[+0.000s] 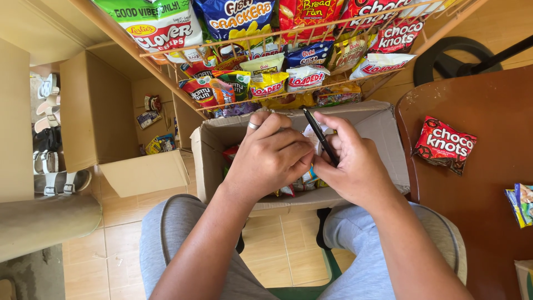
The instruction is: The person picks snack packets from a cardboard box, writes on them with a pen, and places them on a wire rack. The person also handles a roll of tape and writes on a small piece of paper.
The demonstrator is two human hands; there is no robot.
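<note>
My right hand (355,164) grips a black pen (320,135) that points up and to the left. My left hand (270,155), with a ring on one finger, is curled around a small pale snack packet (312,136), mostly hidden between both hands. Both hands hover over an open cardboard box (383,133) with several snack packets inside. I sit with grey-trousered knees under the box.
A wire rack (288,91) full of snack bags stands just behind the box. A brown wooden table (477,211) at right holds a red snack bag (444,144) and a small packet (521,204). Another open cardboard box (100,116) and sandals (53,172) lie at left.
</note>
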